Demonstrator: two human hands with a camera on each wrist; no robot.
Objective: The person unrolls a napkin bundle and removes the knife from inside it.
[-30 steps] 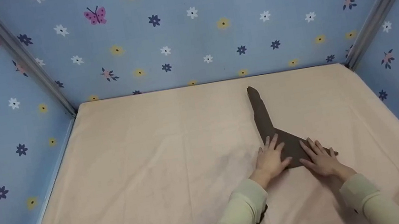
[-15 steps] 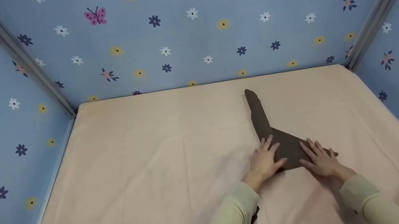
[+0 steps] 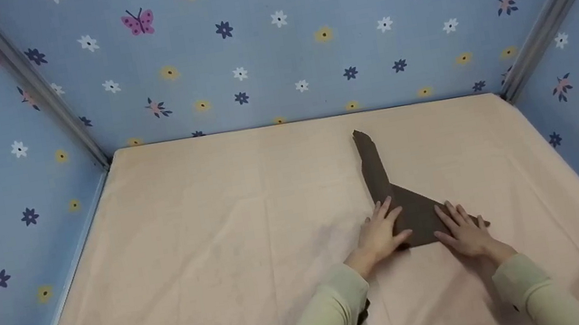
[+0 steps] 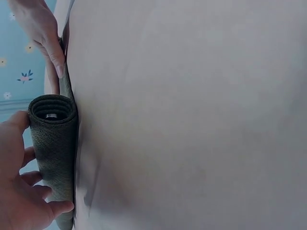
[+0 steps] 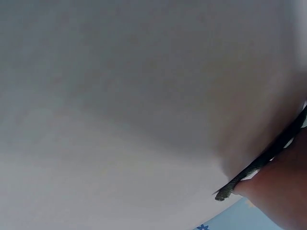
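Note:
A dark grey-brown cloth (image 3: 417, 216) lies on the covered table, right of centre. Its left side is a long roll (image 3: 371, 163) pointing toward the back wall; the rest is a flat, slanted piece. My left hand (image 3: 378, 235) rests along the near part of the roll, fingers spread. In the left wrist view, the coiled end of the roll (image 4: 53, 148) shows its layers and a dark hollow, with those fingertips against its side. On the flat part, toward its right corner, my right hand (image 3: 466, 230) presses with fingers outstretched. The right wrist view catches only the cloth's thin edge (image 5: 261, 160) beside that hand.
A pale pinkish sheet (image 3: 192, 249) with creases covers the table. Blue flowered panels (image 3: 269, 42) stand at the back and both sides, with grey metal posts (image 3: 37, 81) at the back corners.
My left hand and the roll have shifted a little to the left. More flat cloth shows between the two hands. My right hand has stayed in place.

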